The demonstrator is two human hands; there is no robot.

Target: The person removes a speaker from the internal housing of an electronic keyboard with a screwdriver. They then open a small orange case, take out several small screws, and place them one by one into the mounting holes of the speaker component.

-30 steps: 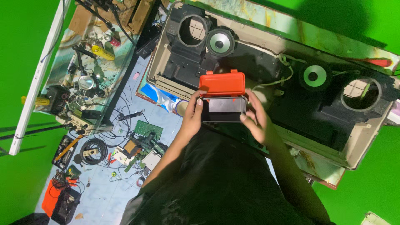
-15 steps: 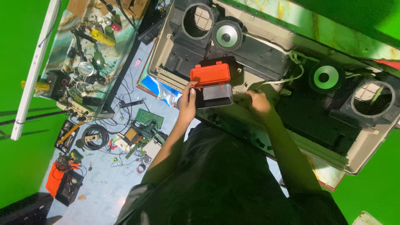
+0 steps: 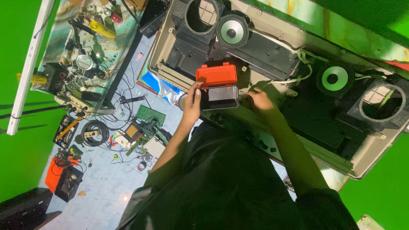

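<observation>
Because only the left hand point(image 3: 192, 102) pinches the open orange-lidded case point(image 3: 218, 86) at centre frame, while the right hand point(image 3: 260, 100) rests just beside it, fingers curled, seemingly empty, the case could tip into the speaker housing point(image 3: 272, 55).

The left hand point(image 3: 191, 102) grips the side of a small orange hinged plastic case point(image 3: 217, 85) (lid raised, dark tray below); the right hand point(image 3: 259, 100) rests beside it on the beige speaker cabinet point(image 3: 362, 157); a grey round speaker cone point(image 3: 232, 30) sits above.
</observation>
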